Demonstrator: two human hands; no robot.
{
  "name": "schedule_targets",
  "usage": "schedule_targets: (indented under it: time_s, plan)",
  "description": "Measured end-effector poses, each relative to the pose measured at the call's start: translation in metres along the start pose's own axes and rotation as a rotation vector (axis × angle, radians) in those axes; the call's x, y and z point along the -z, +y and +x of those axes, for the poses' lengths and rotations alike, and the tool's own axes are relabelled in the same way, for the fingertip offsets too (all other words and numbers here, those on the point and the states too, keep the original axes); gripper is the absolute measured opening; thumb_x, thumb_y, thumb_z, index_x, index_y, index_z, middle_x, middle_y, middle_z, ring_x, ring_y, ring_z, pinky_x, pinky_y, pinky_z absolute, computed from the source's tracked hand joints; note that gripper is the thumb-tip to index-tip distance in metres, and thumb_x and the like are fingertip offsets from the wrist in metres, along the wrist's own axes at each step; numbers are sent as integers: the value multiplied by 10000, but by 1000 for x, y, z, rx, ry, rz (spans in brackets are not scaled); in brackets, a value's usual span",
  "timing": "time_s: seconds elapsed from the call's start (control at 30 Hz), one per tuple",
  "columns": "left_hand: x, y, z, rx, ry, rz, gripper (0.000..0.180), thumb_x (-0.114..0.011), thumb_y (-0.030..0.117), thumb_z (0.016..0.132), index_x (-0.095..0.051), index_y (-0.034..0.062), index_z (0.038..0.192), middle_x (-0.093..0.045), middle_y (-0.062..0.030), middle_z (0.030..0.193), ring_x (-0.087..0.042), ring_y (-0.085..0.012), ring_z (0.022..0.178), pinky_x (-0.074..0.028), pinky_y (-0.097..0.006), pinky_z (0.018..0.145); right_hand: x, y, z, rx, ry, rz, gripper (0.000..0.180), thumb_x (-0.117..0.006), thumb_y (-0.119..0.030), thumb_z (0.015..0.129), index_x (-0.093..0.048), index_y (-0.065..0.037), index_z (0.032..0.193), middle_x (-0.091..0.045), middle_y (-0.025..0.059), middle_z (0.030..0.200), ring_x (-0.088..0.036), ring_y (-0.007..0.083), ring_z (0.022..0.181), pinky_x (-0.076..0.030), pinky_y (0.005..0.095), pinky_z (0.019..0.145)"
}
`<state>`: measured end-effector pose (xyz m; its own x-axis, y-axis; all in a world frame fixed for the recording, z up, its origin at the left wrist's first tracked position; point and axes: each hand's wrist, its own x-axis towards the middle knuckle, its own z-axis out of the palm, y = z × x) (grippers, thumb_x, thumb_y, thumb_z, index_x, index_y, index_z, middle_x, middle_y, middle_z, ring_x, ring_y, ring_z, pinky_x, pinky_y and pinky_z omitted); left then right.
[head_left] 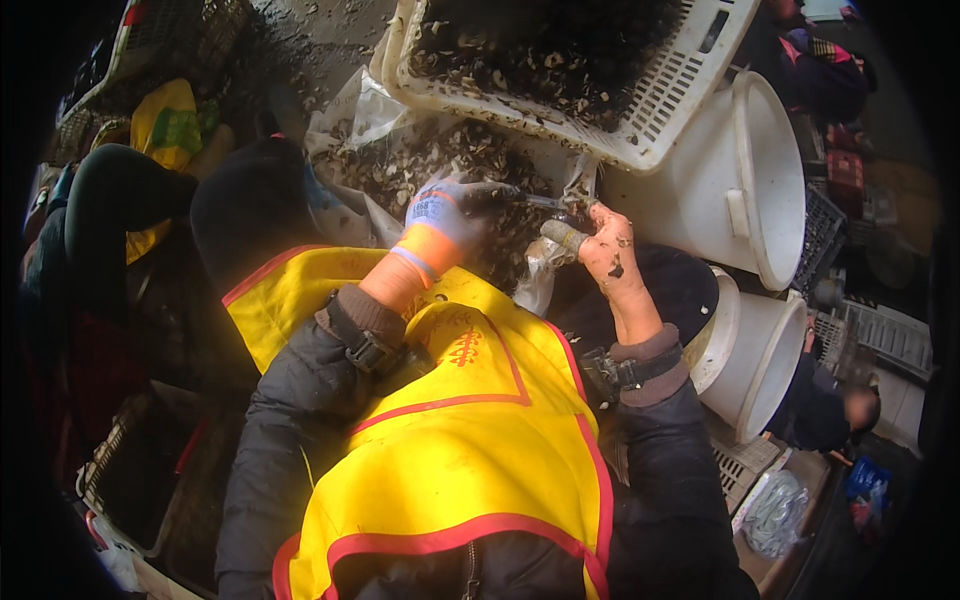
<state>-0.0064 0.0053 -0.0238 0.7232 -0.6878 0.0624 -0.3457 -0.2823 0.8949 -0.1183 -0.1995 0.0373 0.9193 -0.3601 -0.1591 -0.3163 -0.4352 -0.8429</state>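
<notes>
An oyster shell (578, 196) sits gripped in the bare right hand (608, 250), the gloved left hand (445, 212) clutching a knife (535, 199).

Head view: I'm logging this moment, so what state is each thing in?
Left hand: gloved, gripping a shell.
Right hand: bare, muddy, holding a knife.
White basket: tilted, full of shells.
Upper white bucket: on its side, inside not visible.
Lower white bucket: tipped, inside not visible.
</notes>
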Motion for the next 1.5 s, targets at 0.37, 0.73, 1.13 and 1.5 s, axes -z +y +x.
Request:
schedule_targets:
  time_s: [0.37,0.73,1.13,1.5]
  plan:
    - [20,2,3,-121,-60,322,295,-759,128,849,-727,72,1137,-740,-82,1079,-688,-144,919,-538,-289,809,6,-13,-9,293,-98,-280,407,-832,-184,744,-676,15,1062,-707,136,931,-687,242,830,-551,328,759]
    - [-3,7,-2,-276,86,-6,329,-732,113,793,-743,153,1120,-697,-107,1002,-608,-297,948,-478,-386,847,-20,-31,-10,-142,-107,598,407,-763,35,785,-592,3,1152,-665,76,996,-636,153,919,-569,296,764]
    - [11,11,8,-175,247,-34,378,-639,22,749,-752,195,1065,-635,-116,868,-588,-324,869,-487,-438,804,-28,-46,-11,-22,-148,555,487,-764,41,779,-551,5,1216,-652,76,1068,-633,148,937,-555,271,782]
    - [14,0,11,-188,344,-104,331,-702,30,760,-763,168,1056,-685,-92,917,-614,-285,830,-488,-383,744,-28,-48,-16,25,-85,546,464,-751,72,784,-552,5,1199,-638,75,1082,-625,155,975,-562,297,829]
